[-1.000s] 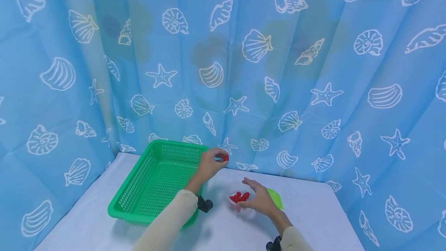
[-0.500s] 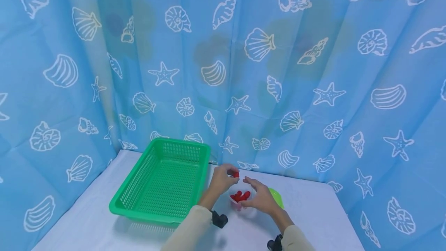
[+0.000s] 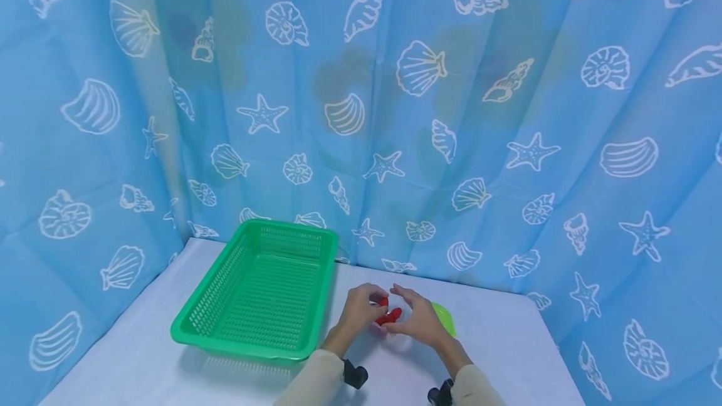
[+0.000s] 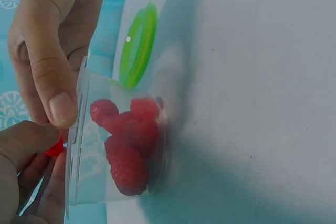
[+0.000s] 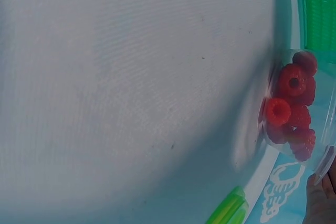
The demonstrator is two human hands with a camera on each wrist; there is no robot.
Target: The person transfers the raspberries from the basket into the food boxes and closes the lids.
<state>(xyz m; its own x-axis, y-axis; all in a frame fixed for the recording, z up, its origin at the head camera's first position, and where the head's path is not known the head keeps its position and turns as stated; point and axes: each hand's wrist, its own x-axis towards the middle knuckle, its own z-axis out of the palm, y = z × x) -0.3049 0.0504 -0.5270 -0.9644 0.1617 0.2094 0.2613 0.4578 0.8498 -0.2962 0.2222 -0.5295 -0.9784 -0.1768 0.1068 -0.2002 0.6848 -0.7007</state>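
Note:
My left hand (image 3: 358,312) pinches a single raspberry (image 4: 54,147) between thumb and fingers, right at the mouth of a clear plastic tub (image 4: 73,179). Several red raspberries (image 4: 131,132) lie inside the tub, some showing hollow centres in the right wrist view. With thumb and fingers spread round the rim, my right hand (image 3: 420,319) holds the tub on the table. In the left wrist view its thumb presses the near rim. From the head, both hands cover much of the tub.
A green lid (image 3: 444,318) lies behind my right hand. To the left stands a large green perforated basket (image 3: 276,293) on the white-covered table (image 3: 496,343). A blue shell-patterned curtain (image 3: 361,143) hangs round the back and sides.
My left hand has come from beside the basket's right edge, rightward and down to the tub, carrying the raspberry. The right hand has stayed round the tub.

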